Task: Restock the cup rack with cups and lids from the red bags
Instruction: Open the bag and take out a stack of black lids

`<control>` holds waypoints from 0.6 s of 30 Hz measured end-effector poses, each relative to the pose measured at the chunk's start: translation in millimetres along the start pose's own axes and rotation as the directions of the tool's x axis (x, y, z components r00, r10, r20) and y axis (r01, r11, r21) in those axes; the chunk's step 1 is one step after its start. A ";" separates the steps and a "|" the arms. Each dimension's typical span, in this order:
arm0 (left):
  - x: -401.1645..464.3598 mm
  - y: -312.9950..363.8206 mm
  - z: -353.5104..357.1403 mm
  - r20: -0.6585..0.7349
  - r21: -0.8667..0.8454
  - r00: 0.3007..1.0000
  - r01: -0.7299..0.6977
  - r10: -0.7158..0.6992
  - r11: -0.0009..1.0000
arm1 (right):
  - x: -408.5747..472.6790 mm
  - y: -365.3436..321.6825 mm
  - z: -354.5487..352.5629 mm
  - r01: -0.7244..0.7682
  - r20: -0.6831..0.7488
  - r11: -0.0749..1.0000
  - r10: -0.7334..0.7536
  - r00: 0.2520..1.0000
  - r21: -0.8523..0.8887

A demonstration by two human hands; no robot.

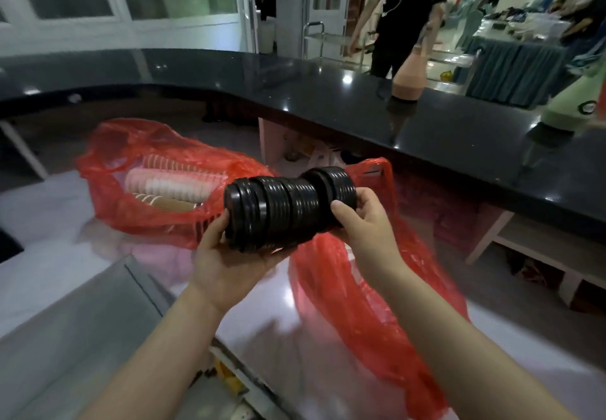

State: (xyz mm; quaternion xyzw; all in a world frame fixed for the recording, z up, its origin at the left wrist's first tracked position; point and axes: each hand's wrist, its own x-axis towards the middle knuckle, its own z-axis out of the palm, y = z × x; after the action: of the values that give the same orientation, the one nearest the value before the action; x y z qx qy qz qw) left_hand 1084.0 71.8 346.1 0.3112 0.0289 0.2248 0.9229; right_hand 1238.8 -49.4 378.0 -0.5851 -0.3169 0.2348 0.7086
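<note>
Two hands hold one stack of black lids (288, 209) above a glossy white table (49, 216).
Left hand (229, 255) cups its underside; right hand (367, 219) pinches its far end. Two red bags (137, 144) lie on the table; one holds paper cups (170, 183). A black counter (295, 85) curves behind.

Café service area, black bar counter (328, 98), bagged paper cups (170, 183)

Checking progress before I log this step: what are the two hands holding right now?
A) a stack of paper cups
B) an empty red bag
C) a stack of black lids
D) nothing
C: the left hand and right hand grip opposite ends of a sideways stack of black lids; the paper cups lie in the red bag.
</note>
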 end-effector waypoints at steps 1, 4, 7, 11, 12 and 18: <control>-11.0 3.7 -2.6 -0.065 0.035 0.997 -0.045 0.048 0.998 | -4.4 0.4 12.6 -0.016 0.029 1.000 0.015 0.999 0.024; -48.1 16.4 -7.5 -0.213 0.112 0.960 -0.159 0.179 0.981 | -18.5 4.6 54.1 -0.088 0.136 0.993 0.077 0.988 0.076; -86.9 30.4 -14.6 -0.338 0.098 0.895 -0.275 0.292 0.956 | -33.0 8.3 94.0 -0.139 0.266 0.985 0.107 0.958 0.104; -128.1 56.7 -19.4 -0.470 0.142 0.781 -0.395 0.412 0.908 | -48.2 9.1 138.5 -0.077 0.377 0.995 0.051 0.925 0.056; -135.5 64.1 -17.1 -0.493 0.185 0.746 -0.413 0.448 0.892 | -51.0 9.3 147.7 -0.040 0.399 0.999 0.023 0.917 0.034; -187.3 109.0 -19.7 -0.586 0.367 0.579 -0.434 0.566 0.823 | -60.0 9.5 213.1 0.182 0.530 0.980 -0.114 0.840 -0.078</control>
State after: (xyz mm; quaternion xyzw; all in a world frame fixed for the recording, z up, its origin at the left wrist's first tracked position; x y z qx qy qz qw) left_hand 868.9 78.7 378.1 0.2869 0.2916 0.5695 0.7130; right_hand 1043.6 55.3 382.7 -0.5163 -0.5558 0.3092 0.5736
